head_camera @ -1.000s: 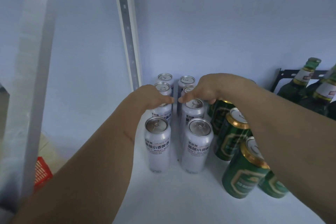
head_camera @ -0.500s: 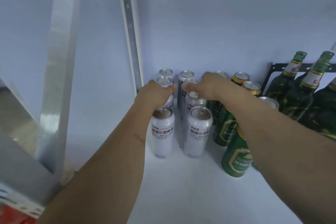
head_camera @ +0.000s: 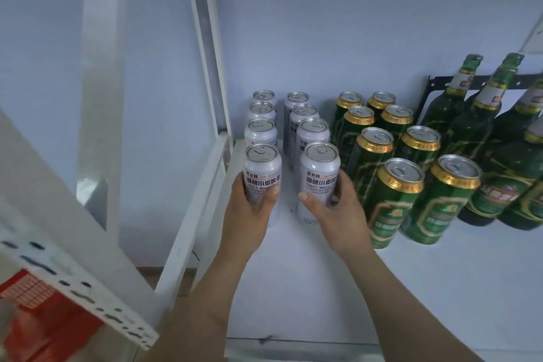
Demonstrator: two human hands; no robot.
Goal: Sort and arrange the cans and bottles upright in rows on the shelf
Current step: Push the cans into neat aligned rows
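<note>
- On the shelf [head_camera: 323, 288], just right of the upright post [head_camera: 205, 47], two files of white cans stand upright; the left hand [head_camera: 249, 214] grasps the front can of the left file [head_camera: 262, 173], the right hand [head_camera: 338, 209] the front can of the right file [head_camera: 320, 176].
- Step in hand, as I judge it: squaring these front two with the cans behind.
- Do it well by keeping both bases flat, sliding rather than lifting, and stopping short of the green cans [head_camera: 396, 200] right of them.
- White labels read "CRAFT WHEAT" under Chinese characters; small print is unreadable.
- Green cans and bottles [head_camera: 470, 126], farther right of the post, carry labels too blurred to read.
</note>
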